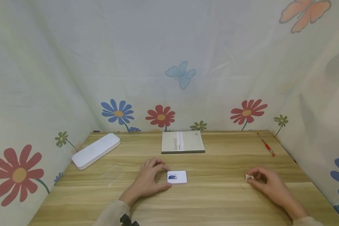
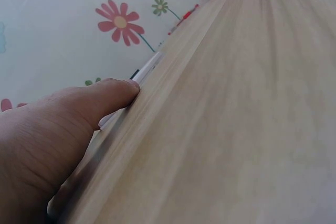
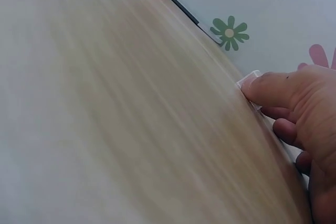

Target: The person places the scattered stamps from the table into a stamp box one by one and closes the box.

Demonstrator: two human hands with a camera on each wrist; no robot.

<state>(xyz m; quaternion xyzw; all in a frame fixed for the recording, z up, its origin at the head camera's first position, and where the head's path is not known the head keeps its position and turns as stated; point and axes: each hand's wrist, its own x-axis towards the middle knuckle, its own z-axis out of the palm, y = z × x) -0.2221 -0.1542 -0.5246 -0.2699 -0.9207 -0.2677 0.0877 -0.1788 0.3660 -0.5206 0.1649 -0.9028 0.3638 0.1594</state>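
Head view: the left hand (image 1: 151,176), curved partly open, grips the white card (image 1: 181,176) at its left end on the tabletop (image 1: 212,201); the right hand (image 1: 269,183) pinches a small piece (image 1: 249,177). Left wrist view: uneven thumb (image 2: 119,93) pressure could skew the card. Right wrist view: the thumb (image 3: 270,88) partly covers the small piece; a slackened pinch could drop it.

A curtained-off desk nook: pale cloth (image 1: 130,62) printed with flowers (image 1: 161,117) and butterflies (image 1: 182,74) walls the back and sides of a wood-grain counter (image 1: 214,201), with a notebook (image 1: 190,143) just below mid-frame and a pen (image 1: 266,145) at right. Whether home or studio, I cannot tell.
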